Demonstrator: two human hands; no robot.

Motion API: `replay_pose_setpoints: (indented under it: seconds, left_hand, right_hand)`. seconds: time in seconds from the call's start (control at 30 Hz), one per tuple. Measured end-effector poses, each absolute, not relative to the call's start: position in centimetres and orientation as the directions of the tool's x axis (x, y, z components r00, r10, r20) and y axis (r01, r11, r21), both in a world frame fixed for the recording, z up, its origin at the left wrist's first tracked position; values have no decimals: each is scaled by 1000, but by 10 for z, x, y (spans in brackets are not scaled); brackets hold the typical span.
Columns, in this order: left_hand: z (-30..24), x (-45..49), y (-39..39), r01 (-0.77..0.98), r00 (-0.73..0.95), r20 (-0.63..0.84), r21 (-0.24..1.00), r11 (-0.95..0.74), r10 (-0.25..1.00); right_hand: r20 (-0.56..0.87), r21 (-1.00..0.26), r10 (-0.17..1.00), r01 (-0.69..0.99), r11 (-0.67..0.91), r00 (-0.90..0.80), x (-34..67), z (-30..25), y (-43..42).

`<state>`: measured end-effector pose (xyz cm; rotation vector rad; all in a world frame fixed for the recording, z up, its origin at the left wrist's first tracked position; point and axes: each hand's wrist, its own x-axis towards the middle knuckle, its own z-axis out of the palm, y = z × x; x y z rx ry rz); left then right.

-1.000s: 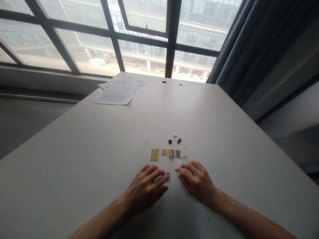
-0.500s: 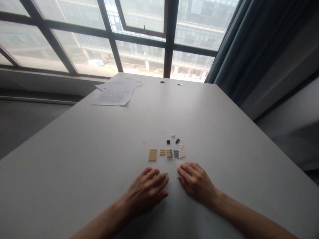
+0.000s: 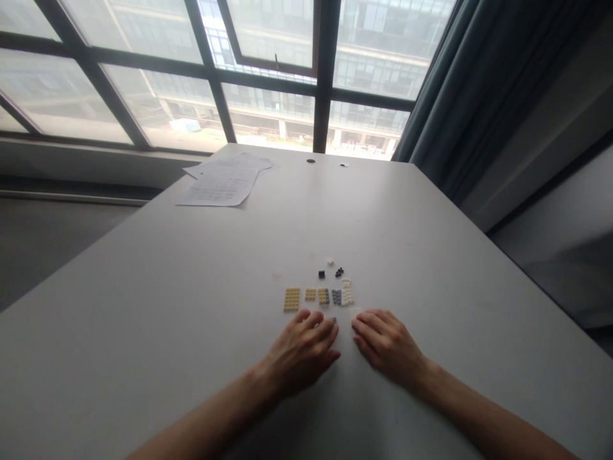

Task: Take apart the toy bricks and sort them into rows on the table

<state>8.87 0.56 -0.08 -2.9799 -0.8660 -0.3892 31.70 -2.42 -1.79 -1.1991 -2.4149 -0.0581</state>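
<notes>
My left hand (image 3: pixel 309 342) rests on the table palm down, its fingers slightly bent and apart, its thumb away from them. A small grey toy brick piece (image 3: pixel 334 319) shows by its fingertips, partly covered. My right hand (image 3: pixel 385 338) lies to the right, fingers stretched out close together on the tabletop. Beside its fingertips is a faint pale patch, which I cannot make out. Just beyond both hands are a large tan plate (image 3: pixel 292 299), a small tan plate (image 3: pixel 311 294), a tan-and-grey piece (image 3: pixel 324 296), a dark grey piece (image 3: pixel 336 296) and a white piece (image 3: pixel 347 295).
Farther out lie a black brick (image 3: pixel 321 275), some small black pieces (image 3: pixel 340 272) and a white brick (image 3: pixel 330 262). Printed papers (image 3: pixel 220 185) are at the table's far left. The white table (image 3: pixel 158 287) reaches toward the windows, with a dark curtain (image 3: pixel 445 108) on the right.
My left hand has moved right and a little away from me, and the grey piece has shifted the same way. My right hand has moved slightly right.
</notes>
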Motion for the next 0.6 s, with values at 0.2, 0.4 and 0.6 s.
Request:
replay_pose_setpoints:
  seconds: [0.2,0.4,0.6]
  left_hand:
    - [-2,96,10,515,822,258,44,-856,508]
    - [-1,76,21,594,707,459,26,-804,538]
    - [0,63,32,651,623,519,70,-756,585]
  right_hand:
    - [452,-193,754,773,604,-477,319,-11,-9]
    - [383,-206,775,771,603,-503,309,-2,18]
    - [312,-180,767,758,627,-560,299,0,27]
